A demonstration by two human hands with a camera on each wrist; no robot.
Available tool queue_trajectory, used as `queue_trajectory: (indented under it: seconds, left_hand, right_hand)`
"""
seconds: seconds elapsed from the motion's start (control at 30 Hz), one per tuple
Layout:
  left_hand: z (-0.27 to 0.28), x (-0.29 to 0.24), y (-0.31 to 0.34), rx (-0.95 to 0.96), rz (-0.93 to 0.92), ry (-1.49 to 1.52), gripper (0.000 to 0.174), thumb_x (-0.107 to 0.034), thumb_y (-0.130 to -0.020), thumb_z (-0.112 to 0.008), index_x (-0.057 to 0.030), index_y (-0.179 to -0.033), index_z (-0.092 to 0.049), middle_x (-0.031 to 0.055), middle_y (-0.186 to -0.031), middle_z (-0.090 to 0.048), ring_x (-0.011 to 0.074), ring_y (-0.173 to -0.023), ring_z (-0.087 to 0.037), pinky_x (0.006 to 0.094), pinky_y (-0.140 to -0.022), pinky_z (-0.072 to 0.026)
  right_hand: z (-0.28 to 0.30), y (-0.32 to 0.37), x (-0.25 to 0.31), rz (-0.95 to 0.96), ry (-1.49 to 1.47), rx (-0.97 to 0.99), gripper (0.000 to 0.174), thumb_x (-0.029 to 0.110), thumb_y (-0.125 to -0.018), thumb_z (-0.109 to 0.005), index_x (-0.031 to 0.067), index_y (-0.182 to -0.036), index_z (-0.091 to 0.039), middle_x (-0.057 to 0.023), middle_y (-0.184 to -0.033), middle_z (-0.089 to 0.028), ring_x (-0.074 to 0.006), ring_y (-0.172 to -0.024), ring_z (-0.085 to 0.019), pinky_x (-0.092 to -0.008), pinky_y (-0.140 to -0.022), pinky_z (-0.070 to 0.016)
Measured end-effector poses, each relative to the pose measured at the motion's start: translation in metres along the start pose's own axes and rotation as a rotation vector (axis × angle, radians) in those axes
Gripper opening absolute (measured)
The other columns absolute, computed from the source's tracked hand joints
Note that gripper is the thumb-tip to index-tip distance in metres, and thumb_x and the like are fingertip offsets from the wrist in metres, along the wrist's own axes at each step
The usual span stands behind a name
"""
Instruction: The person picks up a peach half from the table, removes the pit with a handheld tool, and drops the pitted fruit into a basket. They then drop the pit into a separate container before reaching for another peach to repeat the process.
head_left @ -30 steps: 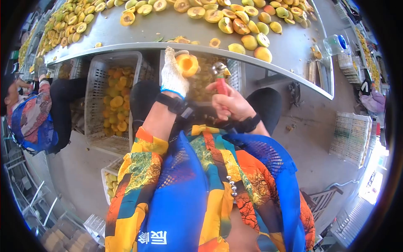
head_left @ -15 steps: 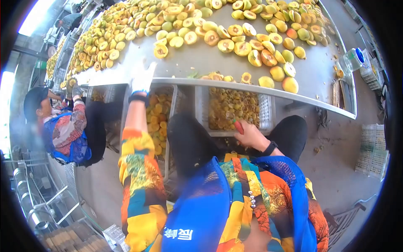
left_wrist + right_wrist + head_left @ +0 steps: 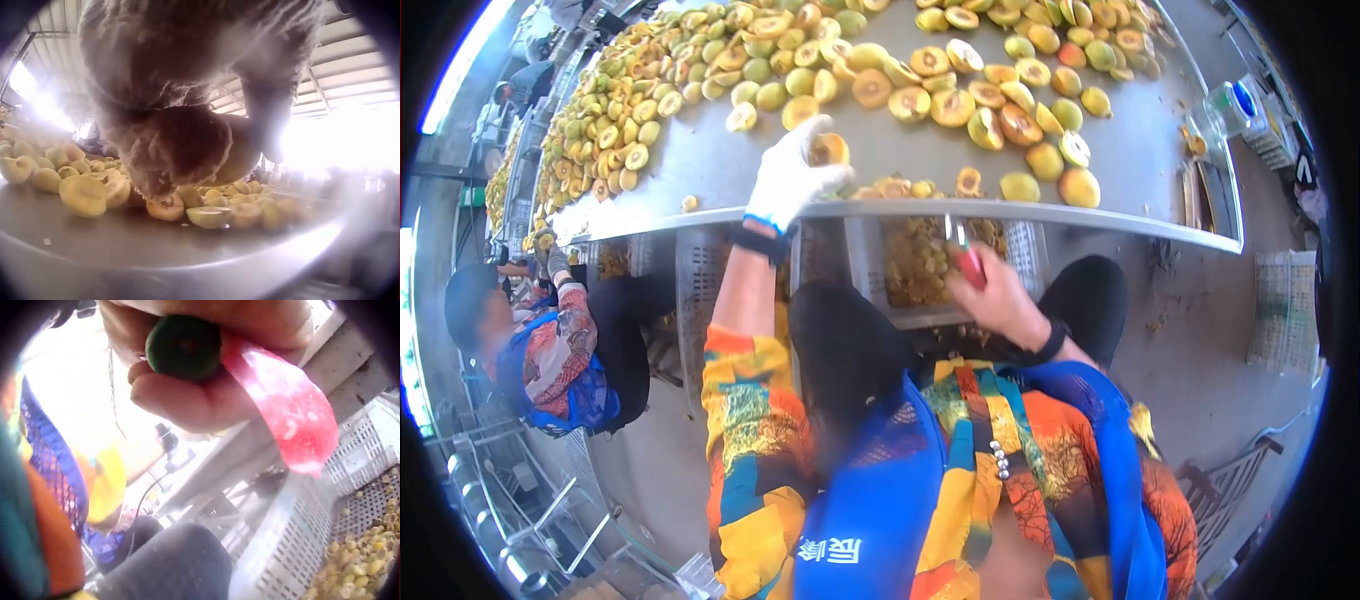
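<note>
My left hand [image 3: 785, 185], in a white knit glove, grips a peach half [image 3: 830, 150] over the near part of the metal table. The left wrist view has the gloved fingers [image 3: 169, 147] curled round that half, its yellow side [image 3: 240, 156] showing. My bare right hand [image 3: 1005, 295] holds a pitting spoon by its red handle [image 3: 971, 268], below the table's front edge, its metal end blurred. In the right wrist view the handle's green butt [image 3: 183, 347] sticks out of the fist, with red material [image 3: 290, 409] beside it.
Many peach halves [image 3: 740, 50] lie heaped across the table [image 3: 880, 170]. Under its edge, a white crate [image 3: 1025, 255] of pits and scraps stands between the knees. A clear jar [image 3: 1225, 110] stands at the right corner. Another person [image 3: 565, 350] sits at left.
A hollowed peach half was in my left hand beside the spoon; that hand then swung left, blurred, and now holds a half over the table. The right hand lowered, then rose slightly, keeping the spoon.
</note>
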State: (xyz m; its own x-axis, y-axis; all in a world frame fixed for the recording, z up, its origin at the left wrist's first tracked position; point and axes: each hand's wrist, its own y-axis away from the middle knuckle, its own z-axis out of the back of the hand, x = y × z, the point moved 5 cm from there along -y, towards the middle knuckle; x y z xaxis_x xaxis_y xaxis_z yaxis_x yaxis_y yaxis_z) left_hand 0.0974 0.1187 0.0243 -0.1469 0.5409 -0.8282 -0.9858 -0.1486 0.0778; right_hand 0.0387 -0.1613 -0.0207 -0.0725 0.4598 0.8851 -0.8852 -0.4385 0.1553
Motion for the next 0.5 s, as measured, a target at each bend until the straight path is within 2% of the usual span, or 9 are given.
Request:
queue_trajectory:
  seconds: [0.07,0.13,0.23,0.3,0.33,0.4,0.43,0.47,0.5]
  left_hand:
    - [-0.031,-0.032,0.040,0.076,-0.098,0.035,0.074,-0.005,-0.063,-0.079,0.0043,-0.129,-0.045,0.0127,-0.123,-0.055,0.0159,-0.108,-0.053,0.0284,-0.094,-0.0427]
    - [-0.062,-0.045,0.067,0.193,-0.149,0.063,0.075,-0.005,-0.062,-0.080,0.0045,-0.128,-0.045,0.0133,-0.124,-0.054,0.0159,-0.111,-0.052,0.0283,-0.096,-0.0416]
    - [-0.091,-0.058,0.094,0.268,-0.202,0.155,0.078,-0.007,-0.064,-0.081,0.0049,-0.131,-0.042,0.0138,-0.124,-0.054,0.0169,-0.113,-0.052,0.0294,-0.097,-0.0415]
    - [-0.099,-0.054,0.102,0.123,-0.155,0.221,0.074,-0.014,-0.067,-0.079,0.0034,-0.130,-0.043,0.0139,-0.121,-0.057,0.0182,-0.108,-0.056,0.0295,-0.093,-0.0444]
    - [-0.103,-0.052,0.105,0.046,-0.135,0.252,0.072,-0.017,-0.068,-0.077,0.0027,-0.129,-0.044,0.0139,-0.119,-0.059,0.0189,-0.106,-0.059,0.0295,-0.091,-0.0459]
    - [-0.116,-0.049,0.113,-0.025,-0.147,0.643,0.063,-0.024,-0.079,-0.071,-0.0001,-0.130,-0.043,0.0136,-0.117,-0.058,0.0199,-0.107,-0.057,0.0319,-0.093,-0.0448]
    - [-0.126,-0.048,0.116,-0.057,-0.116,0.914,0.061,-0.027,-0.082,-0.068,-0.0010,-0.130,-0.042,0.0136,-0.117,-0.058,0.0203,-0.107,-0.056,0.0328,-0.094,-0.0444]
    - [-0.136,-0.045,0.118,-0.089,-0.082,1.184,0.059,-0.030,-0.085,-0.066,-0.0020,-0.131,-0.042,0.0135,-0.116,-0.058,0.0207,-0.108,-0.055,0.0337,-0.094,-0.0441]
    - [-0.149,-0.044,0.117,0.007,-0.033,1.306,0.054,-0.039,-0.090,-0.055,-0.0035,-0.129,-0.042,0.0137,-0.115,-0.057,0.0227,-0.109,-0.054,0.0355,-0.094,-0.0440]
  right_hand:
    - [-0.001,-0.018,0.000,-0.094,-0.198,0.002,0.054,0.035,-0.077,-0.067,-0.0005,-0.114,-0.052,-0.0177,-0.081,-0.063,-0.0282,-0.076,-0.063,-0.0359,-0.070,-0.0493]
    - [-0.001,-0.027,0.012,-0.022,-0.427,0.050,0.049,0.033,-0.082,-0.065,-0.0027,-0.114,-0.051,-0.0099,-0.078,-0.062,-0.0166,-0.066,-0.063,-0.0288,-0.060,-0.0497]
    - [0.000,-0.020,0.024,-0.051,-0.500,0.165,0.044,0.029,-0.083,-0.067,-0.0014,-0.111,-0.051,-0.0049,-0.075,-0.060,-0.0094,-0.061,-0.059,-0.0232,-0.052,-0.0462]
    - [0.001,-0.013,0.022,-0.139,-0.488,0.247,0.043,0.028,-0.083,-0.068,-0.0006,-0.110,-0.051,-0.0037,-0.073,-0.059,-0.0083,-0.055,-0.057,-0.0221,-0.047,-0.0438]
    - [0.003,-0.009,0.018,-0.150,-0.582,0.206,0.042,0.027,-0.083,-0.068,-0.0004,-0.109,-0.052,-0.0033,-0.071,-0.058,-0.0081,-0.052,-0.055,-0.0220,-0.044,-0.0420]
    - [0.001,0.000,0.007,-0.171,-0.774,0.122,0.040,0.026,-0.082,-0.069,-0.0001,-0.107,-0.053,-0.0024,-0.069,-0.057,-0.0076,-0.044,-0.051,-0.0219,-0.039,-0.0385]
    - [0.000,0.001,0.002,-0.097,-0.785,0.000,0.037,0.025,-0.082,-0.068,0.0009,-0.106,-0.053,-0.0027,-0.068,-0.057,-0.0075,-0.045,-0.051,-0.0213,-0.040,-0.0393]
    - [-0.003,0.004,-0.001,-0.104,-0.777,-0.001,0.038,0.025,-0.082,-0.068,0.0010,-0.106,-0.052,-0.0027,-0.070,-0.058,-0.0081,-0.051,-0.053,-0.0223,-0.043,-0.0414]
    - [-0.004,0.007,-0.003,-0.111,-0.769,-0.001,0.038,0.025,-0.083,-0.068,0.0010,-0.107,-0.052,-0.0027,-0.072,-0.059,-0.0086,-0.056,-0.055,-0.0233,-0.047,-0.0435]
